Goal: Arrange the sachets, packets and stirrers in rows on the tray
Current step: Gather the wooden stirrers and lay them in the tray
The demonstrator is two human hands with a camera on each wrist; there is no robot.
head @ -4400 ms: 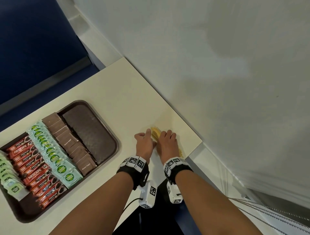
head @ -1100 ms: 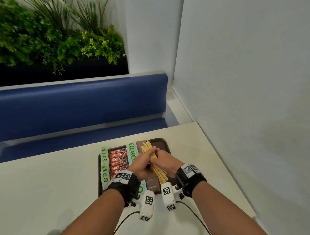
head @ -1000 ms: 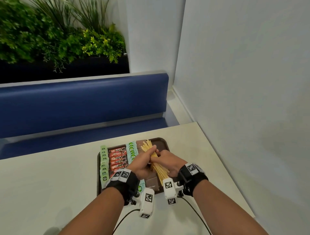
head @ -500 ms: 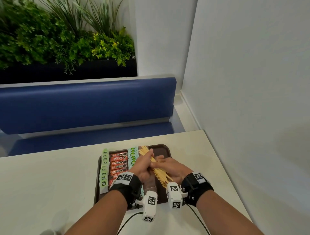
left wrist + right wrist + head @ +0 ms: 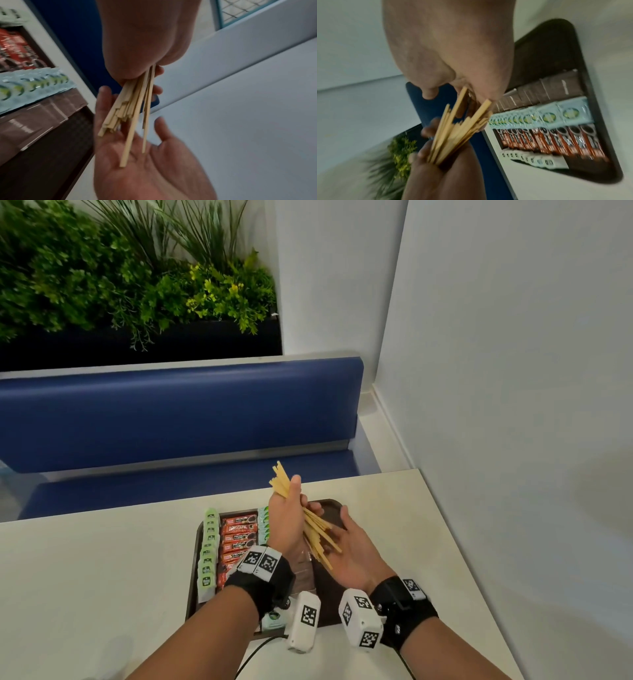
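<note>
My left hand [image 5: 288,510] grips a bundle of pale wooden stirrers [image 5: 317,534] above the right half of the brown tray [image 5: 196,573]. The bundle tilts, its upper ends fanning past my thumb. My right hand [image 5: 347,542] is open, palm up, and the lower ends of the stirrers [image 5: 130,115] meet its palm [image 5: 145,169]. On the tray lie rows of green sachets [image 5: 209,549], red coffee packets [image 5: 239,539], pale blue sachets [image 5: 263,522] and brown sachets [image 5: 305,573]. The right wrist view shows the stirrers [image 5: 453,135] splayed and uneven.
The tray's right strip [image 5: 329,587] is bare. The cream table [image 5: 102,577] meets a white wall [image 5: 513,440] on the right. A blue bench [image 5: 171,412] and plants [image 5: 120,275] lie beyond the far edge.
Both hands held the bundle low over the tray. Now my left hand has lifted it higher, and my right hand has let go and opened beneath the lower ends.
</note>
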